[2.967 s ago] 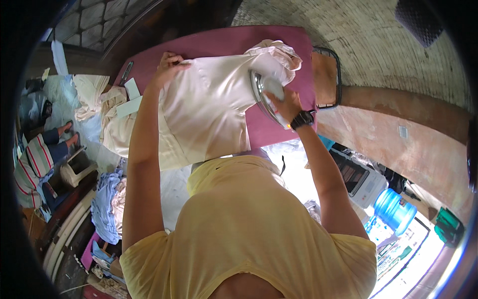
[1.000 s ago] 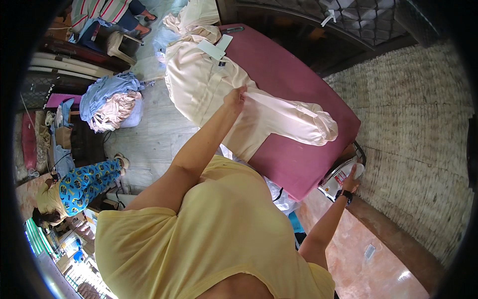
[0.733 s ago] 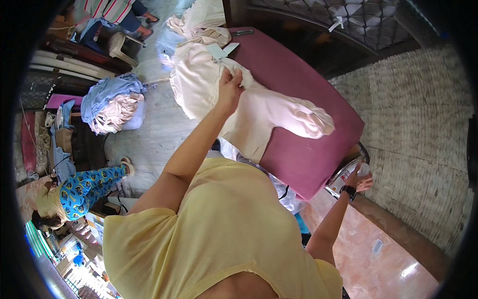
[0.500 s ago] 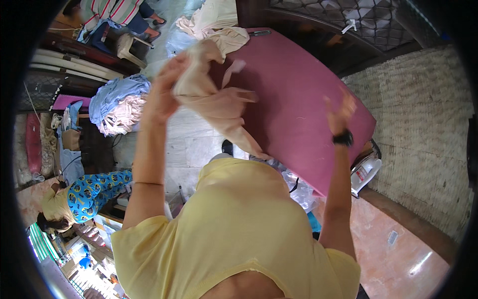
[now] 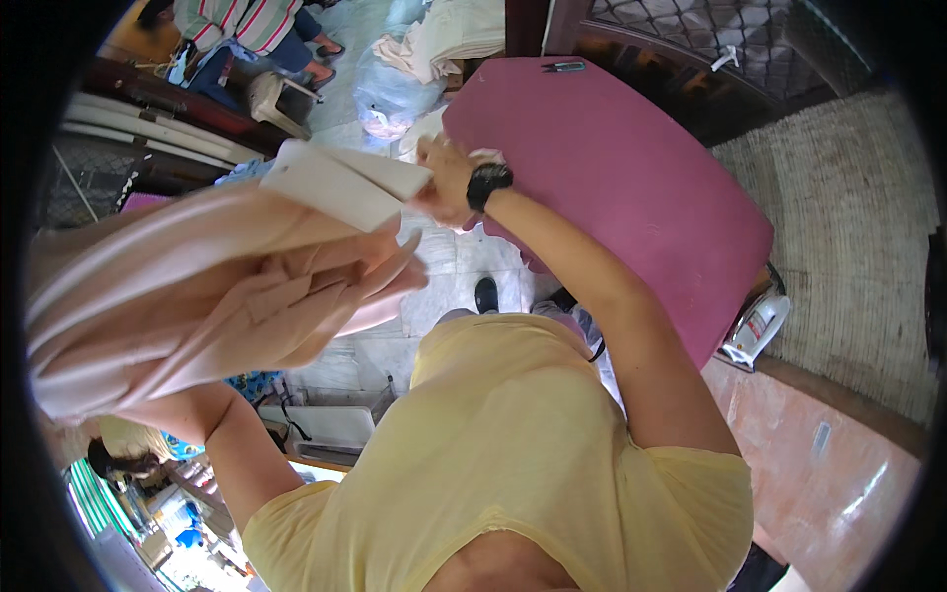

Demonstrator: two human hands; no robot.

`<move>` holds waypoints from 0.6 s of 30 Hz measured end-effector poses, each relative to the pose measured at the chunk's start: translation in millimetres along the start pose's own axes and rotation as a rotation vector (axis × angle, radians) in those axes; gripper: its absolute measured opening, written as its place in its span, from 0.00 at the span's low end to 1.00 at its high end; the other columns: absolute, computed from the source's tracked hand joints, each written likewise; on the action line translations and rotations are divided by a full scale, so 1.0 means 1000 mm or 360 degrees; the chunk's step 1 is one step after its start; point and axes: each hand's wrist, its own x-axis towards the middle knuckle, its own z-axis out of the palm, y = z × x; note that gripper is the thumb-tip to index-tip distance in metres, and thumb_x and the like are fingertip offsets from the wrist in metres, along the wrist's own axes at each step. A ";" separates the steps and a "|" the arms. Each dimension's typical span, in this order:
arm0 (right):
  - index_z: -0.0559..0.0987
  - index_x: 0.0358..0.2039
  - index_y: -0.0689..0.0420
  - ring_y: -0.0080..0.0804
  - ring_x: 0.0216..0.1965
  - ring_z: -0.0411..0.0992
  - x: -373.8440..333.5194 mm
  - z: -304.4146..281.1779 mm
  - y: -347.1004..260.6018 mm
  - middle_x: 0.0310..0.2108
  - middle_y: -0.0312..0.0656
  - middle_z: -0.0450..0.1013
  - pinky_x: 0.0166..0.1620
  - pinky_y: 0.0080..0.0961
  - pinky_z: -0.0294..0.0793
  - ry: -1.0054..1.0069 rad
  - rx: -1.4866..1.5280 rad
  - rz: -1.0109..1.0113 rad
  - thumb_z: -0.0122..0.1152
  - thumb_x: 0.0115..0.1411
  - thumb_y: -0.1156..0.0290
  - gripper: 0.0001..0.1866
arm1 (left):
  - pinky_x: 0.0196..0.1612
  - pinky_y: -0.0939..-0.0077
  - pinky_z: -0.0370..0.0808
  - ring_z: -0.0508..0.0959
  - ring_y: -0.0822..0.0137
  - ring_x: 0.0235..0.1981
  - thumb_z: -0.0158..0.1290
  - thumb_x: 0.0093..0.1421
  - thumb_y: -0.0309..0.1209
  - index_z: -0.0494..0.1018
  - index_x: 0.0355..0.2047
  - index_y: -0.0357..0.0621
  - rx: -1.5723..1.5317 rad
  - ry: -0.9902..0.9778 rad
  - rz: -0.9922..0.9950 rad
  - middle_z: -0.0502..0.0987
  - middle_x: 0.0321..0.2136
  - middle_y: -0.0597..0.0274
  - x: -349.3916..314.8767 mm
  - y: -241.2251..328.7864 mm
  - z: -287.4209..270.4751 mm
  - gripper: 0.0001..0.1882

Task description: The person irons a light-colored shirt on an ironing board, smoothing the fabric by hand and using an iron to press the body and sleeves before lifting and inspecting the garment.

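Observation:
A peach-coloured garment (image 5: 197, 286) is bunched and raised at the left, blurred along its edges. My left forearm (image 5: 232, 434) reaches up beneath it, and the cloth hides my left hand and its fingers. Two flat white card-like pieces (image 5: 330, 187) overlap at the garment's upper right end. My right hand (image 5: 446, 183), with a black watch on the wrist, has its fingers closed at the right end of these pieces. It is by the left end of a maroon padded board (image 5: 612, 187).
A dark clip-like tool (image 5: 563, 67) rests on the board's far edge. A white iron (image 5: 758, 331) stands beyond its right end. A clear plastic bag (image 5: 395, 99) and folded cream cloth (image 5: 459, 39) lie at the back. One person (image 5: 242, 30) sits far left; another (image 5: 128, 449) is lower left.
The peach garment has swung from over the board to the left, spread wider. My right hand has moved left from above the board to the white pieces. My left arm has dropped lower left.

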 end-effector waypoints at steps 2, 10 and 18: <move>0.76 0.27 0.56 0.51 0.29 0.74 -0.019 0.055 -0.003 0.24 0.49 0.72 0.34 0.41 0.72 0.0133 0.0428 -0.0016 0.68 0.40 0.61 0.15 | 0.59 0.71 0.66 0.72 0.64 0.54 0.52 0.60 0.35 0.67 0.57 0.35 0.0151 0.0163 0.0005 0.72 0.53 0.54 0.009 -0.014 -0.037 0.26; 0.78 0.28 0.58 0.39 0.33 0.71 -0.196 -0.063 -0.015 0.27 0.42 0.73 0.38 0.32 0.69 -0.0146 0.0413 0.0504 0.70 0.45 0.58 0.17 | 0.60 0.71 0.64 0.70 0.64 0.56 0.52 0.61 0.36 0.67 0.57 0.36 0.0289 0.0268 0.0109 0.71 0.55 0.53 0.094 -0.036 -0.084 0.26; 0.75 0.40 0.61 0.35 0.37 0.74 -0.239 -0.150 0.062 0.34 0.44 0.76 0.39 0.33 0.73 0.0358 0.0361 0.0866 0.71 0.45 0.67 0.22 | 0.60 0.73 0.63 0.71 0.67 0.54 0.51 0.63 0.35 0.70 0.55 0.38 0.0289 -0.0491 -0.0052 0.73 0.52 0.57 0.238 -0.114 0.142 0.22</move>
